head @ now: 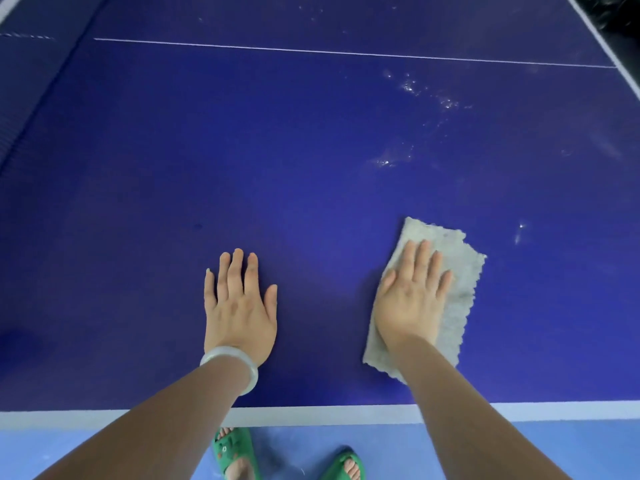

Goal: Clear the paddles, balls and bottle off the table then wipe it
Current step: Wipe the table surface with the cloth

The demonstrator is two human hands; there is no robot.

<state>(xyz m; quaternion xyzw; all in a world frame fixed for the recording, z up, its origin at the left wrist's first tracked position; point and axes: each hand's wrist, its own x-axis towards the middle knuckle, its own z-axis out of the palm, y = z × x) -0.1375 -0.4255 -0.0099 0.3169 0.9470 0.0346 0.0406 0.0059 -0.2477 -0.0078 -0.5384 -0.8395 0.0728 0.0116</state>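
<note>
On the table (pixel 311 150): cloth (pixel 457 271), water drops (pixel 410 86).
Right hand (pixel 412 299): flat, fingers straight, pressing the cloth.
Left hand (pixel 239 306): flat on the table.

The dark blue table-tennis table top (pixel 311 150) looks like a hard painted board, smooth and mostly matt. Toward its far right corner, wet smears (pixel 412 86) shine glossy white. The white band (pixel 311 414) along the near edge and the thin white line (pixel 311 51) are flat, matt paint. Close to the near edge, right of the middle, lies a pale grey rectangular cloth (pixel 460 271). It is soft, fuzzy and matt, with ragged borders. The pale milky bangle (pixel 242 362) at the left hand (pixel 239 306) is smooth, glossy and half-translucent; its material cannot be told. Below the near edge, green sandals (pixel 232 448) look like matt moulded foam or rubber. They stand on a smooth light blue floor (pixel 467 452) with faint scuffs.
</note>
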